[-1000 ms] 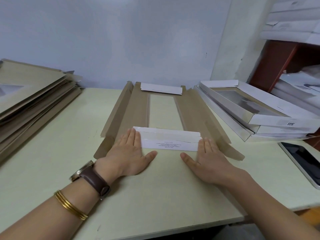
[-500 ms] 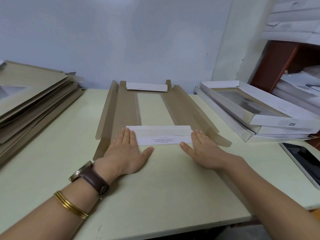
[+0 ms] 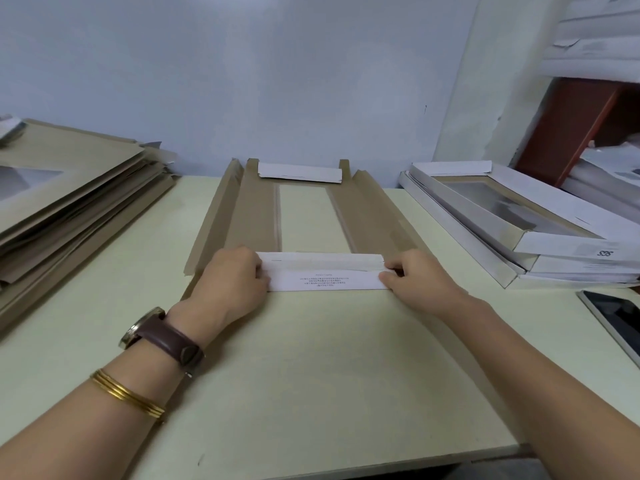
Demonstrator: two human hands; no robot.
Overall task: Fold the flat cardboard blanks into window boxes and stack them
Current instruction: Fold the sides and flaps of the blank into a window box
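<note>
Fingers [image 3: 257, 267] curled on both sides: left hand [image 3: 230, 282] and right hand [image 3: 419, 278] pinch the ends of the white flap [image 3: 325, 271] on the cardboard blank [image 3: 256, 213], brown side up, centre of the tabletop [image 3: 311, 375], far end at the back edge.

A blank [image 3: 256, 216] lies brown side up on the surface [image 3: 311, 375], its window in the middle. The left hand [image 3: 232, 282] and right hand [image 3: 419, 282] pinch the 2 ends of its near white flap [image 3: 325, 271]. A pile [image 3: 69, 188] of blanks sits far left. Folded boxes [image 3: 519, 237] are stacked on the right, with a tablet [image 3: 620, 317] beside them.
</note>
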